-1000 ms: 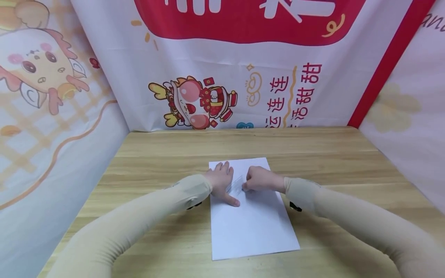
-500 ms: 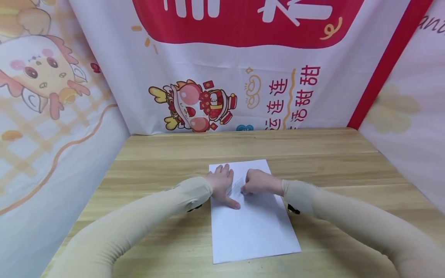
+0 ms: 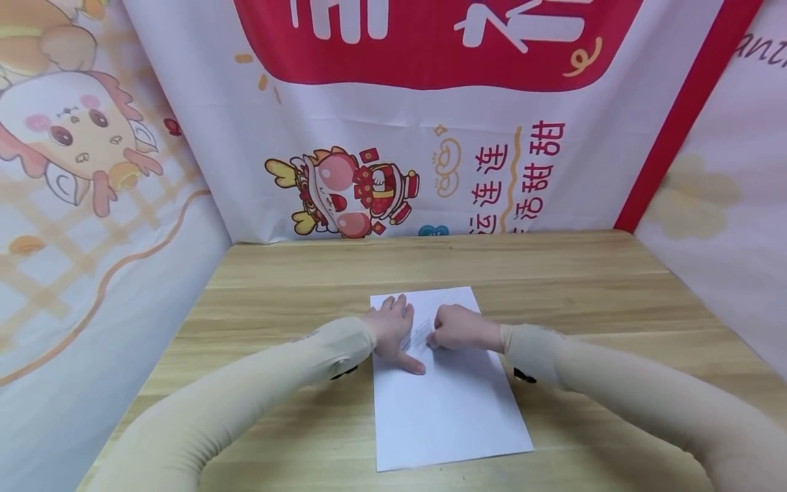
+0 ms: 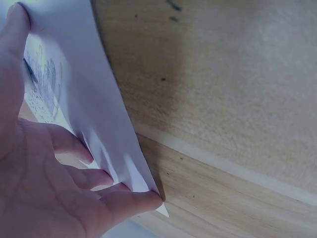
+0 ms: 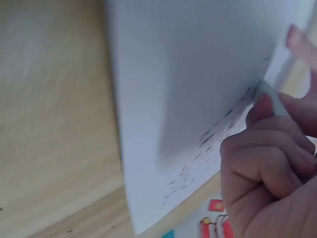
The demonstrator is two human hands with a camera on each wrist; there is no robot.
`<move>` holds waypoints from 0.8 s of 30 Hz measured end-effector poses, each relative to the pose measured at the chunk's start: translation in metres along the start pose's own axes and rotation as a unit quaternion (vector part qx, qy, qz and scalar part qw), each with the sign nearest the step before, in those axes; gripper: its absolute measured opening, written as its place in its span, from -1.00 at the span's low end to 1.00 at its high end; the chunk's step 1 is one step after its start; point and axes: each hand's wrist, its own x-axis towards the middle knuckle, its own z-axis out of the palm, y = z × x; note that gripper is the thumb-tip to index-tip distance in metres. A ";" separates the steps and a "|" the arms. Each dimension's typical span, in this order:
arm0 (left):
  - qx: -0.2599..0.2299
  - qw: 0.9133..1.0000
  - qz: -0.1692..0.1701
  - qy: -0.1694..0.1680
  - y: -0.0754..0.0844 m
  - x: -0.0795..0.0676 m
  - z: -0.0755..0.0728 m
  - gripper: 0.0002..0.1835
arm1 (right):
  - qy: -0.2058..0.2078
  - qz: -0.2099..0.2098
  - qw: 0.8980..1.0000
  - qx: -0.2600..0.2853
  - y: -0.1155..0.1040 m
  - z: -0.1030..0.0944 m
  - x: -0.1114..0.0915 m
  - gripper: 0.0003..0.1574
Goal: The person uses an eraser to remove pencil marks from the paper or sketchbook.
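A white sheet of paper (image 3: 451, 424) lies on the wooden table, with grey pencil shading (image 3: 418, 335) between the two hands. My left hand (image 3: 393, 331) rests spread on the sheet's left part, fingers and thumb extended; the left wrist view shows its fingertips along the paper's edge. In the right wrist view, my right hand (image 5: 270, 163) pinches a small pale eraser (image 5: 272, 96), its tip against the shaded paper. Its other fingers are curled. Dark eraser crumbs (image 5: 205, 141) are strewn over the sheet beside it. From the head view the eraser is hidden by the hand.
The wooden table (image 3: 295, 273) reaches back to a printed red and white cloth (image 3: 381, 109). More patterned cloth (image 3: 55, 287) hangs at the left, and a pale cloth (image 3: 725, 225) at the right. Small dark specks (image 4: 173, 6) dot the table.
The head view has tilted up slightly, so everything sits a little lower in it. The left hand stays put on the paper; the right hand makes only small shifts over the shading.
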 end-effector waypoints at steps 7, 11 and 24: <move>0.009 1.000 -0.006 0.002 0.000 0.001 0.003 0.38 | 0.047 0.028 0.998 -0.004 0.004 -0.006 0.013 -0.77; 0.007 1.000 -0.002 0.004 0.000 0.003 0.004 0.39 | 0.015 0.027 1.000 0.000 0.003 -0.004 0.004 -0.76; -0.004 1.000 -0.004 0.010 0.001 -0.002 0.001 0.36 | 0.032 0.024 0.999 0.017 0.005 -0.004 0.006 -0.75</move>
